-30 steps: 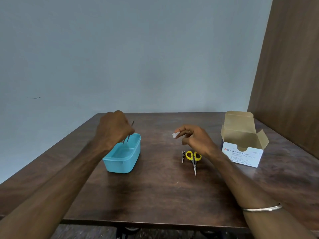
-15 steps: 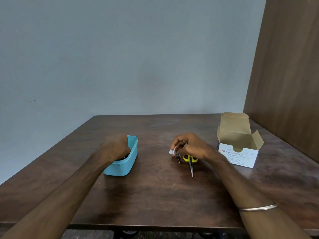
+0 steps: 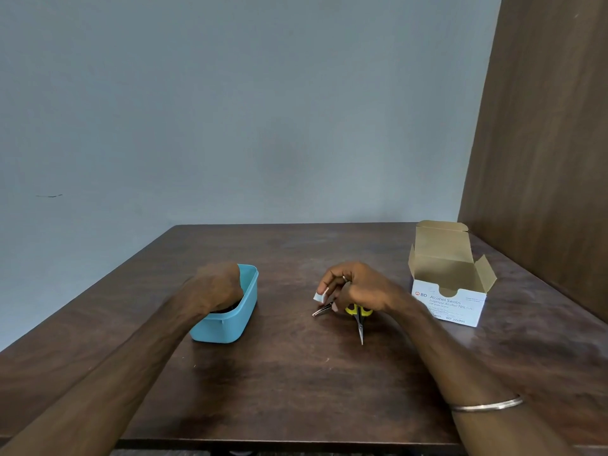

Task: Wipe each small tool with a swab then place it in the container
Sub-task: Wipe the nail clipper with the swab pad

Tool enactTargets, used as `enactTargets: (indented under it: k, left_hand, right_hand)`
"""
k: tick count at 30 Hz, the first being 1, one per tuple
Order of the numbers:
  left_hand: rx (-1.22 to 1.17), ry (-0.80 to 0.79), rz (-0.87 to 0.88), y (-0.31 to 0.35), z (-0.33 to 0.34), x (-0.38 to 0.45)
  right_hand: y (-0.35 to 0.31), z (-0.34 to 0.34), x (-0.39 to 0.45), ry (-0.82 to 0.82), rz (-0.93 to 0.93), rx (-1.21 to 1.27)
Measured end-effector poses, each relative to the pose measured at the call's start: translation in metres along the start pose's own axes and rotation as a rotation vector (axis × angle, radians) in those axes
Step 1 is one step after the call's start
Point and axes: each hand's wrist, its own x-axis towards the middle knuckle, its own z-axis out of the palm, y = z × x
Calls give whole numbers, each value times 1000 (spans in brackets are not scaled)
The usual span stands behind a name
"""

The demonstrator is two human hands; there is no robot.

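Note:
My left hand is lowered into the blue plastic container at the table's left centre; its fingers are hidden inside and no tool shows in it. My right hand pinches a small white swab at its fingertips. Just below the swab, a small metal tool pokes out leftward from under those fingers, touching them. Yellow-handled scissors lie partly beneath the right palm, blades pointing toward me.
An open white box of alcohol swabs stands at the right of the dark wooden table. A brown wooden panel rises along the right side, and a grey wall stands behind the table.
My left hand, which held thin tweezers above the container, has sunk into it. My right hand dropped with the swab onto the small metal tool, which now points left.

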Motion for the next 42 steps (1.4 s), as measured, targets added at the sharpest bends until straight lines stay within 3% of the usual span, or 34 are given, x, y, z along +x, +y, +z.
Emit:
enactTargets:
  k: [6,14,20,24,27,33,38,42]
  left_hand:
    - [-34,45,9,-2,-1,-1]
    - [-46,427,151,8,-12,-13]
    - [-357,688,410,41,-12,-26]
    - [-570,752,473,63,2,-30]
    - [-679,725,482,77,16,-27]
    - [-935,433,429,87,46,-1]
    - [-1009,433,483,90,56,7]
    - [-1203,378,436,88,59,7]
  right_hand:
    - [1,0,0,-15,-40,-51]
    - [-1,3,1,23,-60,77]
    - [-4,7,9,269,-83,396]
    - [-1,0,11,418,-31,622]
    - [2,-1,11,438,-3,765]
    - [0,2,13,412,-16,843]
    - [-3,9,14,397,-14,790]
    - [-3,7,13,360,-1,773]
